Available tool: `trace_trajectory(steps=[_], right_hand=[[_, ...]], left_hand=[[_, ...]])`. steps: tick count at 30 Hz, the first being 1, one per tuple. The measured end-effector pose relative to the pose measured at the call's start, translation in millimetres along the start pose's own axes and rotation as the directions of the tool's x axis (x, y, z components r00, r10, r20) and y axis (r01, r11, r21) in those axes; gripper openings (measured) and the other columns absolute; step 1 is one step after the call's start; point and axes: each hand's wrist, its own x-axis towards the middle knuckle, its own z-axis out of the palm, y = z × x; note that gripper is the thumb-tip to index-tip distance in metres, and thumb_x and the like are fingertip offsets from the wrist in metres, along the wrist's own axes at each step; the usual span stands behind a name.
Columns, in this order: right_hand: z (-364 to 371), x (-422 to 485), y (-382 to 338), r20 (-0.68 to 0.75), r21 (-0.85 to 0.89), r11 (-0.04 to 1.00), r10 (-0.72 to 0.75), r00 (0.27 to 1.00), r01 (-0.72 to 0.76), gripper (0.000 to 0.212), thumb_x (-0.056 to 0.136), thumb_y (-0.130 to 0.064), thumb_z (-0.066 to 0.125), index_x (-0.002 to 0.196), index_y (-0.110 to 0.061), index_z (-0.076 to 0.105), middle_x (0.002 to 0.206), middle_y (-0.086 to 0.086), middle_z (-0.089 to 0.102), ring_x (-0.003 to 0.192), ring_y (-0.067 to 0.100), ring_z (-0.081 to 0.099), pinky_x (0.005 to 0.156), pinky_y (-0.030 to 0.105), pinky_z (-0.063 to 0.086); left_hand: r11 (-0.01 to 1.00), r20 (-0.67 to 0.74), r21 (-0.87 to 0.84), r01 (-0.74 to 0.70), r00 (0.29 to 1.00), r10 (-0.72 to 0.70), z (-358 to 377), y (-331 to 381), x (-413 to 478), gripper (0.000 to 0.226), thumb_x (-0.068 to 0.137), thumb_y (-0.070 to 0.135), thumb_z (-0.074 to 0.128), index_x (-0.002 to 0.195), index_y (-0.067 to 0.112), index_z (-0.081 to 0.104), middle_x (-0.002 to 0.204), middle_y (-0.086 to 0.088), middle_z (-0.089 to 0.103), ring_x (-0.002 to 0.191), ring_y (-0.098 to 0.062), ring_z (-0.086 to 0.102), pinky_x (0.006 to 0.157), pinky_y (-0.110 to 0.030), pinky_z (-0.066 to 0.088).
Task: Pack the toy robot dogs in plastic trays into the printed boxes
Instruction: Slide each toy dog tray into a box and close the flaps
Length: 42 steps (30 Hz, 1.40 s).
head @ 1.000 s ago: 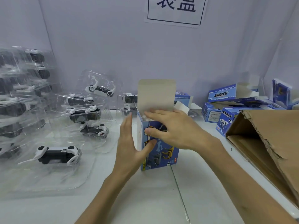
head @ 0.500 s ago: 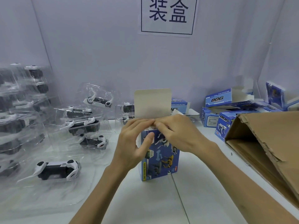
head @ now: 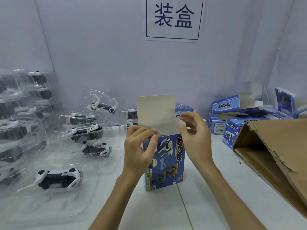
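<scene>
Two bare forearms are reaching up from the bottom edge over the white table (head: 207, 209). Between the hands, the printed box (head: 167, 165) is standing upright on the table. Its blue face with the dog pictures is turning toward the camera, and its lid flap (head: 156, 112) is sticking straight up, leaving the mouth open. Whether anything is lying inside, I cannot tell.

The left hand (head: 138, 151) is gripping the box's upper left corner, fingers curling round the edge and thumb lying along the front face. The right hand (head: 195, 141) is touching the upper right corner, its fingers bending and the thumb sitting a little apart from them. Whether they are pinching a side flap, I cannot tell.

Near on the left, a black-and-white toy robot dog (head: 58, 179) is lying on its side in a clear tray (head: 69, 206). Farther back, more trayed dogs (head: 93, 135) are piling loosely, and a taller stack of trays (head: 21, 123) is standing at the far left edge.

On the right, a brown cardboard carton (head: 274, 151) is lying on its side, its open end facing the box. Behind it, other printed boxes (head: 232, 131) are crowding the back right of the table — some with flaps open. On the wall (head: 99, 55), a paper sign (head: 173, 19) with two large characters is hanging above everything.
</scene>
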Motion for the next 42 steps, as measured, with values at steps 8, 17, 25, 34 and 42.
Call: trace_trajectory(steps=[8,17,25,34,42], right_hand=[[-10.7,9.3,8.6,0.233,-0.048,0.998,0.041,0.972,-0.031,0.025,0.104,-0.023,0.049,0.123,-0.031,0.064,0.106,-0.015,0.069,0.111,0.010,0.064,0.081,0.035,0.058],[-11.8,42.1,13.4,0.504,0.320,0.886,0.142,0.852,-0.336,0.071,0.079,0.006,0.063,0.142,-0.020,0.047,0.131,0.000,0.063,0.120,0.015,0.060,0.090,0.032,0.056],[-13.7,13.8,-1.2,0.539,0.366,0.910,-0.035,0.841,-0.196,0.053,0.066,0.001,0.040,0.097,-0.021,0.077,0.114,0.000,0.073,0.118,0.019,0.061,0.087,0.032,0.056],[-14.0,-5.4,-20.9,0.555,0.094,0.995,-0.030,0.831,-0.027,0.015,0.082,-0.040,0.070,0.084,-0.028,0.061,0.122,-0.023,0.067,0.122,0.004,0.057,0.084,0.035,0.058],[-8.1,-5.7,-29.9,0.596,0.103,0.995,-0.061,0.801,-0.002,0.031,0.091,-0.029,0.062,0.118,-0.043,0.065,0.124,-0.025,0.065,0.121,0.004,0.059,0.090,0.026,0.057]], left_hand=[[0.999,-0.004,-0.032,0.039,0.999,-0.039,2.1,2.2,0.4,0.038,0.095,0.031,0.048,0.082,0.009,0.077,0.081,0.012,0.069,0.093,-0.008,0.050,0.079,-0.013,0.036],[0.982,0.189,-0.155,0.109,0.979,-0.079,-23.1,-11.2,12.4,0.036,0.095,0.034,0.048,0.089,0.016,0.079,0.093,0.012,0.074,0.105,-0.015,0.058,0.090,-0.025,0.045],[0.969,0.331,-0.208,0.137,0.942,-0.062,-53.9,-14.5,13.6,0.031,0.095,0.035,0.049,0.096,0.023,0.077,0.100,0.015,0.074,0.095,-0.010,0.067,0.072,-0.019,0.049],[0.956,0.087,0.148,-0.254,0.966,0.244,-45.0,-7.3,0.1,0.021,0.094,0.012,0.056,0.085,0.011,0.074,0.098,0.027,0.066,0.090,0.001,0.060,0.091,-0.021,0.046],[0.891,-0.092,0.381,-0.245,0.949,0.300,-31.0,1.4,-37.9,0.018,0.093,0.027,0.061,0.106,0.016,0.067,0.117,-0.005,0.059,0.110,-0.022,0.048,0.099,-0.027,0.035]])
